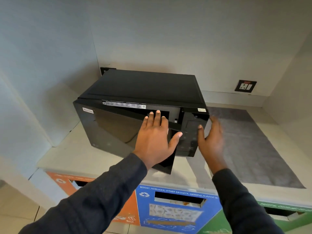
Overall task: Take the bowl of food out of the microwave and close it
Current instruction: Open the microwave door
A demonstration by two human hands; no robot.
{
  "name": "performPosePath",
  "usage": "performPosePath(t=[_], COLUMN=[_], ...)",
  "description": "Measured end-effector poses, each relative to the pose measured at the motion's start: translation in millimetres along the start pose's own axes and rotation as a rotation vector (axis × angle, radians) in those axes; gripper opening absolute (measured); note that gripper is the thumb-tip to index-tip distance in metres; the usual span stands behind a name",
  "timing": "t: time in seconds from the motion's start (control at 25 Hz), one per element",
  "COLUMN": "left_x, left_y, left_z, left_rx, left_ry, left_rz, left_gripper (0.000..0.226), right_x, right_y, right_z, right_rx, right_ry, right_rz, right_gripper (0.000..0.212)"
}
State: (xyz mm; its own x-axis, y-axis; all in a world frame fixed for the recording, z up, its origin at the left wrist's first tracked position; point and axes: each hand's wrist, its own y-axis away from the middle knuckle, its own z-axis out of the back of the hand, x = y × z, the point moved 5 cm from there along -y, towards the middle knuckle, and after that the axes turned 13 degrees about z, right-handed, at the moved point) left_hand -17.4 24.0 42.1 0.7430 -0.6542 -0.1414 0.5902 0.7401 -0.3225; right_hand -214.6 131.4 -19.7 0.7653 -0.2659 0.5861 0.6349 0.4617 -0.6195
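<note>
A black microwave (146,86) stands on a pale counter (81,156). Its glossy door (111,125) is hinged on the left and stands slightly ajar, with a narrow gap at its right edge. My left hand (156,139) lies flat on the right part of the door, fingers spread, holding nothing. My right hand (211,141) is beside the control panel (190,132), fingers apart and blurred, holding nothing. No bowl of food is visible; the inside of the microwave is hidden behind the door.
A grey mat (253,146) covers the counter right of the microwave. A wall socket (245,86) sits on the back wall. Below the counter edge are waste slots with orange (67,184), blue (177,208) and green (278,215) labels. Walls close in on the left and right.
</note>
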Motion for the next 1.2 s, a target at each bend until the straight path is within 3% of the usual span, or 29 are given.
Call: performPosePath(t=[0.16,0.28,0.4,0.52,0.72,1.2], left_x=[4.8,22.8,50.8,76.7,113.3,183.0], left_y=[16.3,15.5,10.9,9.1,1.4,27.8], left_z=[41.1,57.5,63.5,63.1,60.4,52.7], left_rx=[-0.069,0.078,0.295,0.452,0.570,0.423], left_ry=[0.042,0.043,-0.164,-0.294,-0.238,-0.551], left_rz=[0.125,0.235,0.365,0.454,0.583,0.875], left_gripper=[0.065,0.057,0.069,0.086,0.093,0.078], right_x=[74.0,101.5,109.0,112.9,112.7,117.4], right_y=[-34.3,-44.7,-43.7,-42.0,-35.3,-34.1], right_z=[12.2,-14.9,-44.9,-60.6,-65.0,-60.2], right_rx=[0.057,0.335,0.514,0.528,0.539,0.538], right_ry=[0.178,0.223,0.401,0.476,0.572,0.518], right_rz=[0.342,0.417,0.455,0.430,0.417,0.360], right_gripper=[0.058,0.068,0.076,0.082,0.091,0.092])
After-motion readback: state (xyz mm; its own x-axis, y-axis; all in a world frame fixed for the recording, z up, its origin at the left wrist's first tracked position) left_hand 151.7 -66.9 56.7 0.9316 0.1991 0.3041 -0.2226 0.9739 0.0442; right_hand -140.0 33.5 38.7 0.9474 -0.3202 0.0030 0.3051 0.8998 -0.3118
